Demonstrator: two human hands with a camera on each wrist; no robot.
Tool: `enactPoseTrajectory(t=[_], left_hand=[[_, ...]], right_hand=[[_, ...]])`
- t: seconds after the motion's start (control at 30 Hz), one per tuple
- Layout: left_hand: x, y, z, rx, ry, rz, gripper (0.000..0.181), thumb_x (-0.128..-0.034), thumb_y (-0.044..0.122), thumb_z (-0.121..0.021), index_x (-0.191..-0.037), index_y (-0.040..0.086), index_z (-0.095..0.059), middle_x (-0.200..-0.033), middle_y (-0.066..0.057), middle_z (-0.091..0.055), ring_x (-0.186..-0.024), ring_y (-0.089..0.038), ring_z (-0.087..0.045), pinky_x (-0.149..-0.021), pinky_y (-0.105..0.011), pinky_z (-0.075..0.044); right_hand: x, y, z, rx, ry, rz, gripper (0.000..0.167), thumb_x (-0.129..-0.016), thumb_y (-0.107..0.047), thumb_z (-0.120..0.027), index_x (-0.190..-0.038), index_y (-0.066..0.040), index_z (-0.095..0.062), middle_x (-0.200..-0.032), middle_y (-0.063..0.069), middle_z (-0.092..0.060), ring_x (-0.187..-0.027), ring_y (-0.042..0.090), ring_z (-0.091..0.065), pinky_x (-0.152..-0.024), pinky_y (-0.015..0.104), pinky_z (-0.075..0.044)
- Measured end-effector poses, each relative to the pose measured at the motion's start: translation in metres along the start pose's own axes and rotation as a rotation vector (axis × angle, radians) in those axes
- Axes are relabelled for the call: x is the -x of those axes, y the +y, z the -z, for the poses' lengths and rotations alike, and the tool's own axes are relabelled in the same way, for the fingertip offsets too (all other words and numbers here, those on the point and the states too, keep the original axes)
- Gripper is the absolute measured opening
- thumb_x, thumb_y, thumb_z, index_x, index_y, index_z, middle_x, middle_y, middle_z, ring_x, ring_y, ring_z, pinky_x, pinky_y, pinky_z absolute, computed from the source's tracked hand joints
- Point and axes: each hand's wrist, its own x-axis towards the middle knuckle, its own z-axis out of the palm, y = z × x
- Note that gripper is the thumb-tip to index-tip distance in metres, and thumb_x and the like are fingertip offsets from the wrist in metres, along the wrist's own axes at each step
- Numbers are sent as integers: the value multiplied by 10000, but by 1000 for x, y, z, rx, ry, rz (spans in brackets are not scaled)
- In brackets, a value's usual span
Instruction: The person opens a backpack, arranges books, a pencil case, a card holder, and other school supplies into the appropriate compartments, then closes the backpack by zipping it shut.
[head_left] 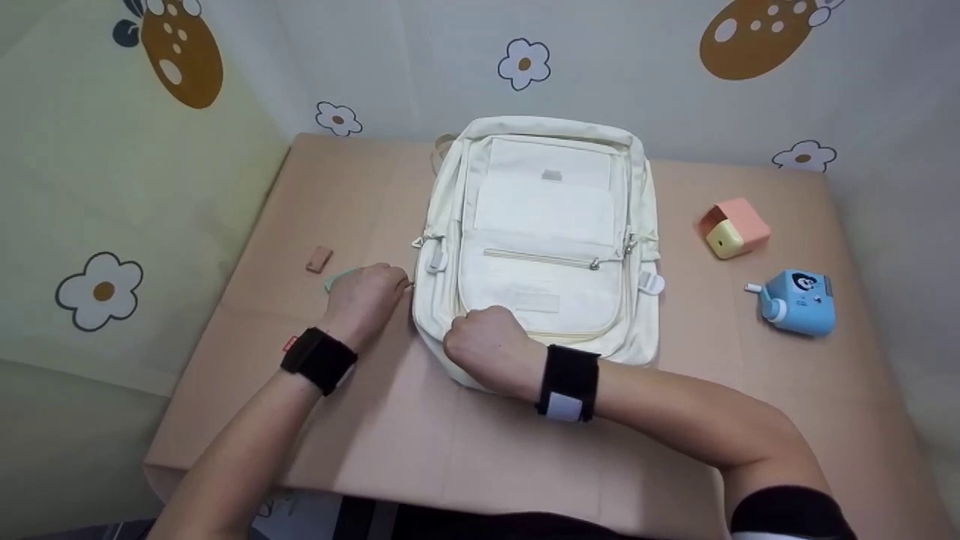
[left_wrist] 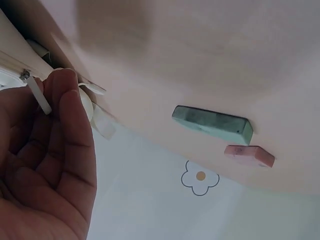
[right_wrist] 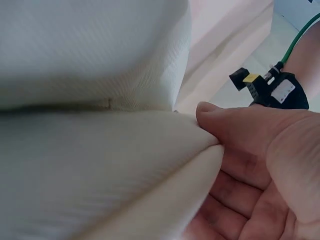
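Observation:
A cream backpack lies on the table with its front up. My left hand is at its left side; in the left wrist view the curled fingers of the left hand are at a white zipper pull beside the bag's edge. At the bag's lower left corner, my right hand grips the fabric. The right wrist view shows the right hand pinching a fold of cream fabric between thumb and fingers.
A green block and a pink eraser lie left of the bag, the green one partly behind my left hand in the head view. On the right stand a pink and yellow box and a blue crank sharpener.

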Motion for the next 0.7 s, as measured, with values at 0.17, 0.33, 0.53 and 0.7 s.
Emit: enactPoseTrajectory(t=[0.17,0.33,0.53,0.7], left_hand=[[-13,-5,2,-3,1,-21,257,-1014,210,-614,-796,130,-724,-710,-23,-631,-621,-233,-601,-534,-437,-488],[-35,-10,0,-12,6,-14,289,-1018,196,-578,-767,111,-695,-723,-50,-642,-636,-263,-602,-556,-454,-481],[-58,-14,-4,12,-21,-1,276,-989,151,-559,-737,103,-660,-733,-63,-642,-661,-269,-604,-586,-459,-487],[-59,-14,-9,30,-3,13,324,-1034,200,-535,-774,88,-692,-738,-70,-659,-667,-275,-621,-594,-468,-499]], right_hand=[[2,2,0,-34,7,8,149,-799,-38,-723,-724,-164,-703,-678,-8,-636,-576,157,-612,-414,359,-475],[3,1,-2,-33,22,13,150,-802,-51,-723,-715,-170,-700,-679,-11,-640,-573,155,-611,-409,358,-471],[2,-2,-4,-16,36,8,170,-791,-40,-712,-686,-171,-684,-665,-13,-625,-567,158,-606,-403,358,-460],[2,0,-6,-20,49,2,184,-783,-35,-711,-670,-176,-674,-659,-14,-624,-566,160,-603,-409,354,-459]])
